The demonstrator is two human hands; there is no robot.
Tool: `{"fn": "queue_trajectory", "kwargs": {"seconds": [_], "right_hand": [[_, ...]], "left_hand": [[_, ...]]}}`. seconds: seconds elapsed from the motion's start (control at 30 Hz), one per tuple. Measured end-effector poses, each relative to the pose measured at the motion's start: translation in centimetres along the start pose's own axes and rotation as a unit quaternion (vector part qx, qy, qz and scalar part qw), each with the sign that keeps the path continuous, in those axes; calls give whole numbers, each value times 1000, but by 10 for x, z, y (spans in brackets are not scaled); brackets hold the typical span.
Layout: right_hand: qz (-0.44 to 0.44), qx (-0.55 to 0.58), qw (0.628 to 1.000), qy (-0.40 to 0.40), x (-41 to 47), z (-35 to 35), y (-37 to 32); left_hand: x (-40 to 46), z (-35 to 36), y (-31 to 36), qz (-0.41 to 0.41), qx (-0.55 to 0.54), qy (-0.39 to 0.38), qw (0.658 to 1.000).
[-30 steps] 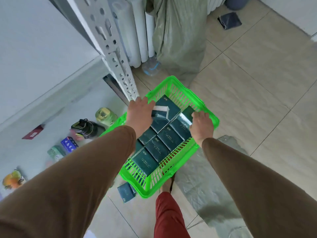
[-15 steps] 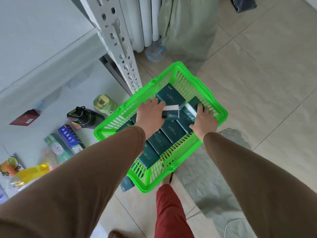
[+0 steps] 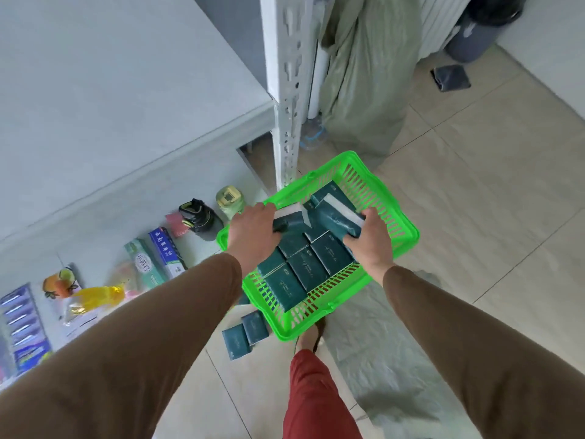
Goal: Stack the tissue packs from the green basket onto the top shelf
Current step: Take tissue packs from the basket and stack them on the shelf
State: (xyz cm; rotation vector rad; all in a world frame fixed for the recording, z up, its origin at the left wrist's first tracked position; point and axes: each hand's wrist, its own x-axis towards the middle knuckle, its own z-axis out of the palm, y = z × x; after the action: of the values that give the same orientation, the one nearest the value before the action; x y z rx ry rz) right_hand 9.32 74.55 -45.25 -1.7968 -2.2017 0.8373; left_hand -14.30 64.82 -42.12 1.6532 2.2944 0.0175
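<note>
The green basket (image 3: 399,230) stands on the tiled floor beside the white shelf upright (image 3: 286,99), with several dark green tissue packs (image 3: 308,267) lying in it. My left hand (image 3: 253,231) grips one dark green pack (image 3: 291,217) lifted above the basket's left side. Just over the basket's right half, my right hand (image 3: 368,239) holds another pack (image 3: 337,217) tilted. The pale top shelf (image 3: 110,90) spreads across the upper left. Two more packs (image 3: 245,332) lie on the floor beside the basket's near corner.
A lower shelf at left carries bottles (image 3: 202,218), toothpaste boxes (image 3: 164,251) and snack packets (image 3: 91,296). A green sack (image 3: 364,77) leans behind the basket, a grey bin (image 3: 478,30) stands at the far right. A plastic sheet (image 3: 364,337) lies on the floor by my leg.
Both hands have closed on a pack each and raised them out of the basket. The view has tilted up, showing more of the top shelf.
</note>
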Motion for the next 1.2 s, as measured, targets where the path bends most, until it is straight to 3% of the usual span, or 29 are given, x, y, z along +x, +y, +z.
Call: {"fn": "queue_trajectory", "kwargs": {"seconds": [0.23,0.4,0.6,0.77,0.87,1.03,1.2], "right_hand": [[-71,166,982,-48,-165,3,-187],[-147,277,937,-152,-272,38,-325],[-208,304,882,-294,-337,76,-473],[-274,205,898,-275,-363,118,-567],[-277,213,894,-281,-362,150,-612],[-295,254,865,-316,-339,203,-684],[-322,238,848,-348,-323,246,-743]], "left_hand": [[-224,-109,-151,-90,-123,109,982],[-383,-164,-270,-164,-165,179,956],[-506,-226,-397,-247,-173,246,921],[-555,-261,-500,-322,-122,284,895],[-562,-276,-565,-353,-95,276,889],[-544,-298,-661,-357,-47,273,892],[-521,-310,-730,-333,83,229,911]]}}
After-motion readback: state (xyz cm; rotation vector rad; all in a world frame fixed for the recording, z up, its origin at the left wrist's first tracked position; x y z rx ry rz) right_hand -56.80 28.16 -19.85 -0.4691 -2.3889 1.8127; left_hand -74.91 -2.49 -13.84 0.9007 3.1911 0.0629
